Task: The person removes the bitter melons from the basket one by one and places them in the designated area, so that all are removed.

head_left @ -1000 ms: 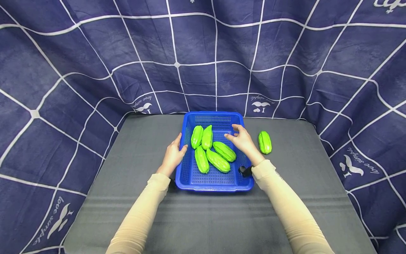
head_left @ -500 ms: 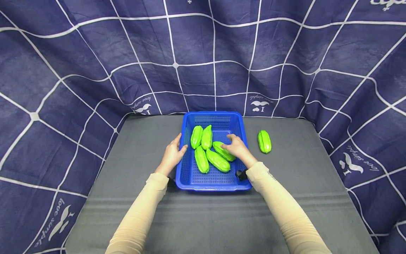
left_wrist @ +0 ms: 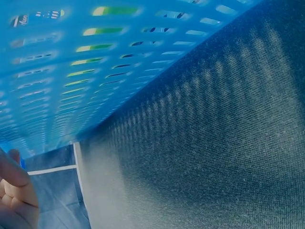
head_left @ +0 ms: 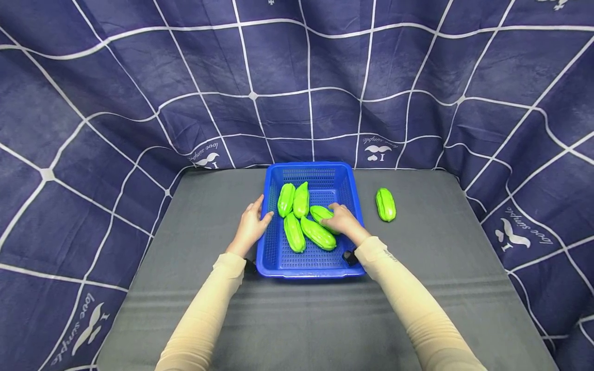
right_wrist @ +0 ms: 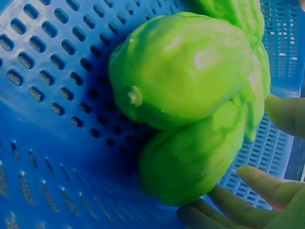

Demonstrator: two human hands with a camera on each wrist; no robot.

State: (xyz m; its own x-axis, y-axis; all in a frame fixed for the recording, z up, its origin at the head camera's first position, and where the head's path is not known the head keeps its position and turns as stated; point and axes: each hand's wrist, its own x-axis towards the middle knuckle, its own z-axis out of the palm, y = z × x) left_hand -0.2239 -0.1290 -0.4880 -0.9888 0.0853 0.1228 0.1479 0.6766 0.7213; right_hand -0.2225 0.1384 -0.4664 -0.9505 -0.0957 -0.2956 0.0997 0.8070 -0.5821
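Several bright green, ridged, gourd-like vegetables lie in a blue perforated basket [head_left: 306,273], seen in the head view. My left hand [head_left: 250,226] holds the basket's left side, thumb over the rim and fingers outside; the left wrist view shows curled fingers [left_wrist: 16,179] beside the basket wall. Inside the basket, my right hand [head_left: 343,222] reaches over the rightmost green vegetable [head_left: 320,213], partly hiding it. The right wrist view shows its fingers [right_wrist: 267,186] extended along the lower vegetable [right_wrist: 190,157], with the thumb [right_wrist: 286,114] apart on the other side.
One more green vegetable [head_left: 385,204] lies on the grey table [head_left: 297,324], right of the basket. A dark blue curtain [head_left: 287,67] with white lines hangs behind the table and along both sides.
My right hand has moved left and down from above the basket's right side onto the rightmost vegetable inside. My left hand stays at the basket's left rim.
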